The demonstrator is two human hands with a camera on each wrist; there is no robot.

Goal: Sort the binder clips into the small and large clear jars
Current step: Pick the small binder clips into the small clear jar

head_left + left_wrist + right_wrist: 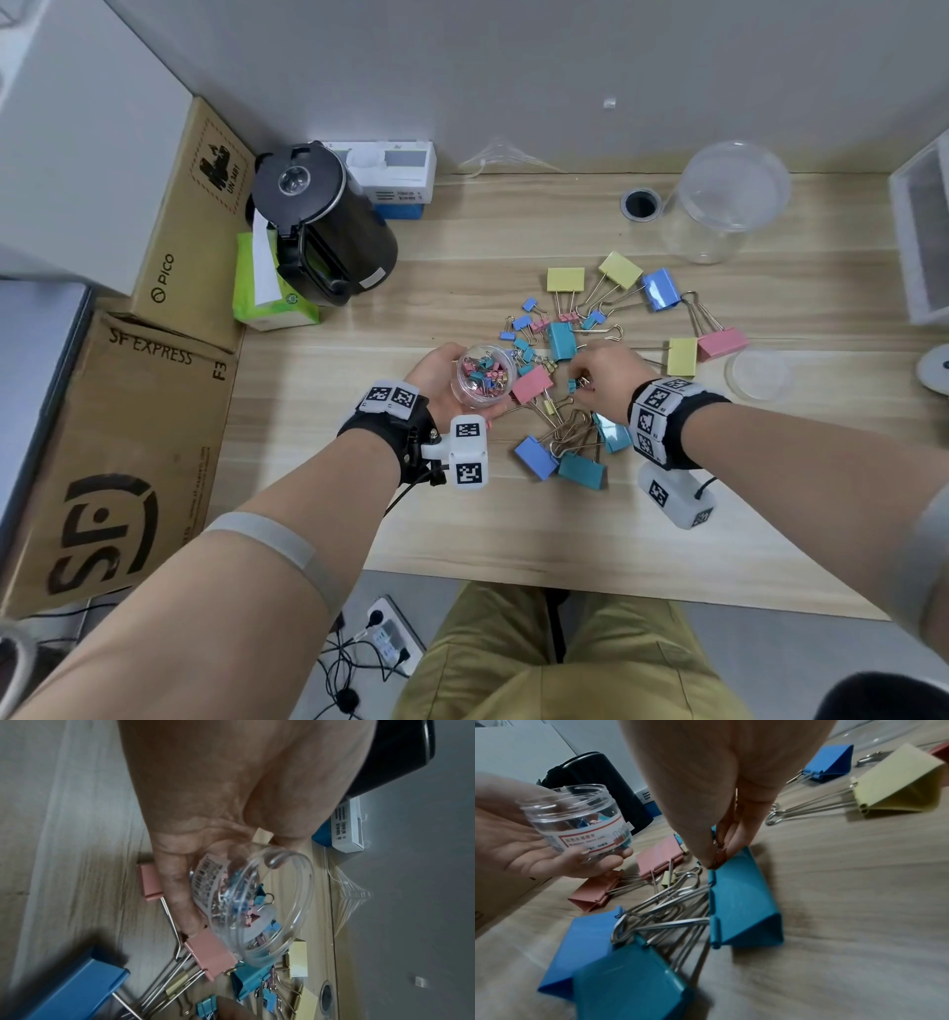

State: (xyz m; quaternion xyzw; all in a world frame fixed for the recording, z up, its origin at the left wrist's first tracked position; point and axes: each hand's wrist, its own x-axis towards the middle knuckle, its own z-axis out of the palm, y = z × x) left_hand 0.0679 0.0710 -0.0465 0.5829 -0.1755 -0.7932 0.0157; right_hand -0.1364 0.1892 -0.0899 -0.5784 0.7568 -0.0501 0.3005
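My left hand (pixel 452 383) cups the small clear jar (pixel 485 377), tilted toward the right, with several small coloured clips inside. The left wrist view shows its open mouth (pixel 277 898), and the labelled jar (pixel 577 817) lies on the palm in the right wrist view. My right hand (pixel 583 383) pinches a small teal binder clip (pixel 573 384) just right of the jar; the fingertips (pixel 716 860) hide most of it. Small clips (pixel 529 329) and large clips (pixel 531 384) lie scattered on the wooden table (pixel 462 514). The large clear jar (pixel 708 231) stands at the back right.
A black kettle (pixel 323 226), a green tissue pack (pixel 262 288) and cardboard boxes (pixel 190 221) crowd the left. A clear lid (pixel 759 373) lies right of the pile. A cable hole (pixel 640 204) sits near the wall and a white tray (pixel 924 231) at the right edge.
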